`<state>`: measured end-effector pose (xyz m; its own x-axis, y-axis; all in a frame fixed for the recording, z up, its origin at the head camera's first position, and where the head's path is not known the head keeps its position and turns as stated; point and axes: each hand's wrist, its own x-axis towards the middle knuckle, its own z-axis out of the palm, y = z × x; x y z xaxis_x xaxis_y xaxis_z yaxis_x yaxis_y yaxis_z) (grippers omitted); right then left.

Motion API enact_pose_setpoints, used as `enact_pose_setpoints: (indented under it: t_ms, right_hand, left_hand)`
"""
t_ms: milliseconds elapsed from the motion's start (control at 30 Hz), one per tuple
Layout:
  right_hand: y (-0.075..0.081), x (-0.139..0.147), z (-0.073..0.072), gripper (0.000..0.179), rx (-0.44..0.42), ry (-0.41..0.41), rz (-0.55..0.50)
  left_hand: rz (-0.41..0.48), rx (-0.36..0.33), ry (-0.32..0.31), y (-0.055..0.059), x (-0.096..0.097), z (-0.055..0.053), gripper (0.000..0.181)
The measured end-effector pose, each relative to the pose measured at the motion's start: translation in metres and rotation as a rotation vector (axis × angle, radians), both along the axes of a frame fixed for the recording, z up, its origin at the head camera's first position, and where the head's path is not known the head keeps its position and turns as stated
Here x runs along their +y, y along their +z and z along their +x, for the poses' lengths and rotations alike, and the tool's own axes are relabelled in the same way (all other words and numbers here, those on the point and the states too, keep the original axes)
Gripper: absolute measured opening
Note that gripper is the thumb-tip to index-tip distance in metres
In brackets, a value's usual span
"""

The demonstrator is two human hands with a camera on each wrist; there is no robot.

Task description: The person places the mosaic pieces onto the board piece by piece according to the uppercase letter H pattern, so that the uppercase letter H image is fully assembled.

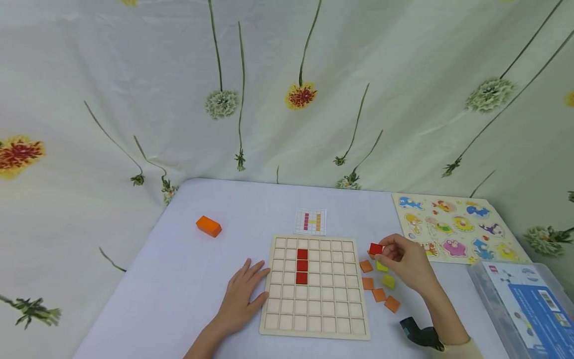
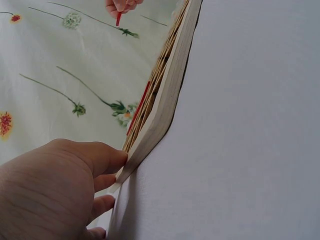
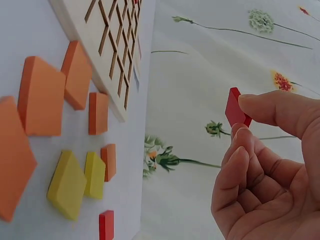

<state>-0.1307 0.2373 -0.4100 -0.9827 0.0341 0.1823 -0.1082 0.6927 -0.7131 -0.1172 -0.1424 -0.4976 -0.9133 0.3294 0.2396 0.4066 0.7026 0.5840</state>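
Between thumb and fingertips, my right hand (image 1: 402,259) pinches a red square tile (image 3: 236,107), raised above the table to the right of the wooden grid board (image 1: 315,335). Three red tiles (image 1: 302,266) sit in a vertical row in one column of that board. My left hand (image 1: 242,296) rests at the board's left edge, fingers extended; the left wrist view shows its thumb touching the rim. Near the right hand lie several orange tiles (image 1: 378,294), two yellow tiles (image 3: 67,185) and a loose red tile (image 3: 106,225), the last seen in the right wrist view.
Behind the board lies a small pattern card (image 1: 310,222) with coloured squares. An orange block (image 1: 209,226) stands at the left. To the right are an animal picture puzzle board (image 1: 454,248) and a clear plastic case (image 1: 524,304). A flowered cloth hangs behind the table.
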Motion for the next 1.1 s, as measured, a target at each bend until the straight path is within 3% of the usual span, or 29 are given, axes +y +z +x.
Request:
enact_pose_setpoints:
  t_ms: [233, 467, 867, 1100]
  right_hand:
    - [0.005, -0.024, -0.003, 0.021, -0.003, 0.071, -0.041]
    - [0.003, -0.057, -0.003, 0.021, -0.065, 0.141, -0.084]
    - [-0.014, -0.104, -0.002, 0.019, -0.071, 0.345, -0.073]
    - [-0.027, -0.120, 0.002, 0.020, -0.149, 0.420, -0.059]
  left_hand:
    - [0.007, -0.027, 0.001, 0.001, 0.000, 0.000, 0.051]
    - [0.008, -0.019, 0.004, 0.001, 0.000, 0.000, 0.051]
    - [0.004, 0.057, -0.008, 0.000, 0.001, 0.000, 0.050]
    - [0.017, 0.000, 0.001, 0.000, 0.000, 0.000, 0.051]
